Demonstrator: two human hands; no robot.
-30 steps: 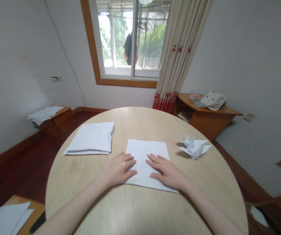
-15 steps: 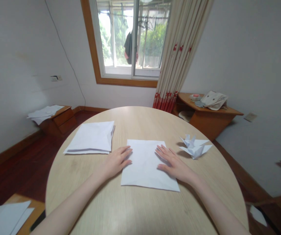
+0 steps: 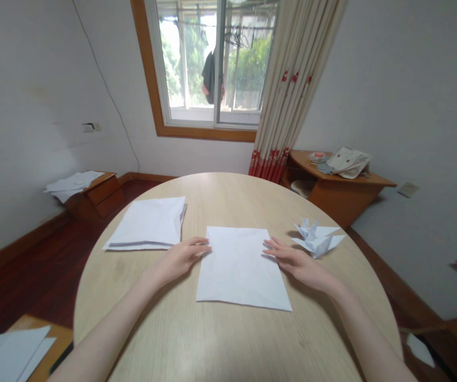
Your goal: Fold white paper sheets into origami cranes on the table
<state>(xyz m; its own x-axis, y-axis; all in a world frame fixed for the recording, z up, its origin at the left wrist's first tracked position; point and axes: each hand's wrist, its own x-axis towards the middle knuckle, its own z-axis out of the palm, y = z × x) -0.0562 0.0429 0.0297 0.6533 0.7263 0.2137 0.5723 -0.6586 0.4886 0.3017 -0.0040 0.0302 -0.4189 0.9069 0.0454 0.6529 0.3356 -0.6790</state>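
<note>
A squarish sheet of white paper (image 3: pixel 238 273) lies flat on the round table in front of me, with faint creases. My left hand (image 3: pixel 181 259) rests at its left edge, fingertips just over the border and the thumb mostly hidden. On the opposite side my right hand (image 3: pixel 298 262) touches the right edge, its fingers stretched out and slightly apart. Neither hand visibly pinches the sheet. Beyond my right hand stand folded paper cranes (image 3: pixel 318 241), close together. To the left of the sheet is a stack of white paper (image 3: pixel 149 220).
The round wooden table (image 3: pixel 228 345) has a curved edge all around. Small cabinets stand beyond it, one at left (image 3: pixel 105 196) with papers and one at right (image 3: pixel 343 196) with a cloth bag (image 3: pixel 350 162). More sheets (image 3: pixel 9 353) lie at lower left.
Both hands have drawn outward from the sheet's surface to its left and right edges. The sheet, the stack and the cranes stay in place.
</note>
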